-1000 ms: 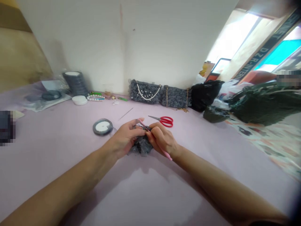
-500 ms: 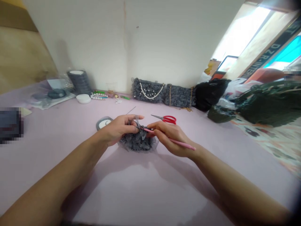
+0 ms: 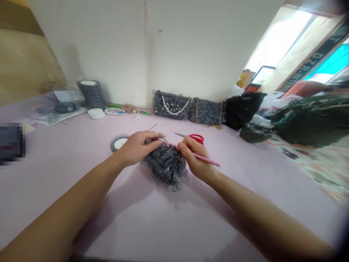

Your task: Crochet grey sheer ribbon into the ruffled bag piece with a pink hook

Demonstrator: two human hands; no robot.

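A dark grey ruffled crochet piece (image 3: 167, 166) hangs between my hands above the lilac table (image 3: 174, 218). My left hand (image 3: 137, 147) is closed on its upper left edge, thumb and fingers pinching the fabric. My right hand (image 3: 195, 158) is closed on a pink crochet hook (image 3: 200, 158), held like a pen, with the hook's tip at the top edge of the piece near my left fingertips. A thin grey strand runs from the work toward a ribbon spool (image 3: 119, 142) just left of my left hand.
Red-handled scissors (image 3: 194, 137) lie just behind my right hand. A long needle (image 3: 153, 126) lies behind my left hand. Two grey bags (image 3: 188, 107), black bags (image 3: 241, 109), stacked spools (image 3: 91, 93) and beads (image 3: 114, 111) line the wall. Dark green fabric (image 3: 311, 123) lies at the right.
The grey piece has been turned and unfolded, and now hangs lower and wider between my hands. My right hand shifted right and the hook swung from steep to nearly level.
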